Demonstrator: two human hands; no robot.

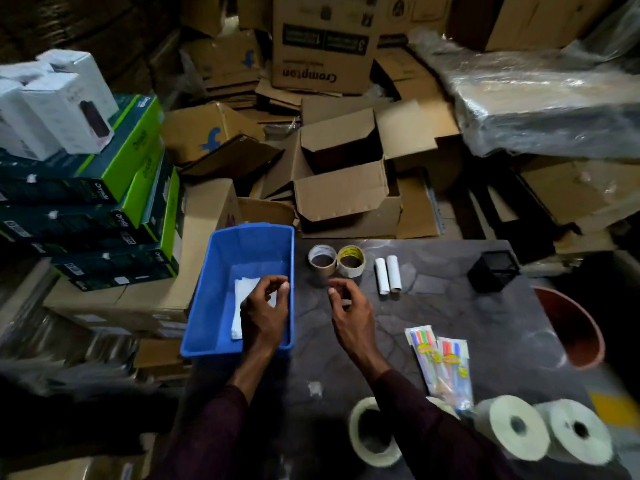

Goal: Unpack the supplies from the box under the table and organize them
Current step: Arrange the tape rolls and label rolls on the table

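Over the left edge of the dark stone-patterned bench (485, 323) sits an open blue plastic bin (249, 237), and the left hand (265, 306) hangs inside it, fingers loosely curled with a gap to the thumb, grasping nothing that shows. A folded white paper sheet (242, 292) lies on the bin floor, directly beneath and just left of that hand; I cannot tell whether the fingertips touch it. The right hand (349, 306) hovers above the bare bench just beside the bin's right wall, also relaxed and empty.

Just beyond the right hand stand a brown tape roll (322, 259) and a yellow-printed tape roll (350, 260), touching side by side. Right of them lie two small white paper tubes (388, 275), and a black mesh pen holder (493, 271) stands well apart toward the far right corner. Two clear packets of coloured pens (440, 362) lie near the right forearm, with large pale label rolls (516, 426) along the near edge.
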